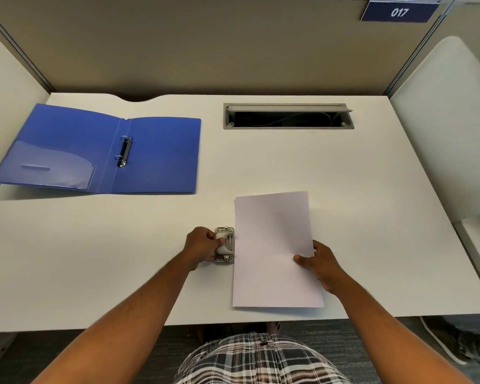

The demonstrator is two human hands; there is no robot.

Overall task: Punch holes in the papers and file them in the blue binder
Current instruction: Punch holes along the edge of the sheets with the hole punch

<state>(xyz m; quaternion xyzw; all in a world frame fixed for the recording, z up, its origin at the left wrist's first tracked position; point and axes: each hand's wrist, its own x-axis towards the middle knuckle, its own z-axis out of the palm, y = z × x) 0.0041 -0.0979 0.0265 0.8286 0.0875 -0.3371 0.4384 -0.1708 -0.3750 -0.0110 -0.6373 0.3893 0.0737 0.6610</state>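
Near the front edge of the tabletop point(344, 189), a little right of its middle, your papers point(275, 245) lie flat as a white stack, with the long sides running toward the back edge. The left long edge of the stack sits at the mouth of the hole punch point(225, 245), a small grey metal tool just beside it; you cannot tell whether the edge is pushed all the way in. Your left hand point(203, 245) is curled around the punch from its left side, thumb over the handle, clamped on it. Your right hand point(320, 263) pinches the right edge of the papers, thumb on top of the sheet and fingers tucked under it.

Toward the back left corner of the tabletop, well apart from the papers, the blue binder point(155, 153) lies open and flat, with a clear pocket on its left cover. Its two metal rings point(124, 152) stand at the spine; whether they are closed is hard to tell.

Along the back edge, right of the middle, a grey cable slot point(288, 116) is set into the surface with its flap raised. On the partition above the back right corner hangs a blue sign point(399, 11) reading 017.
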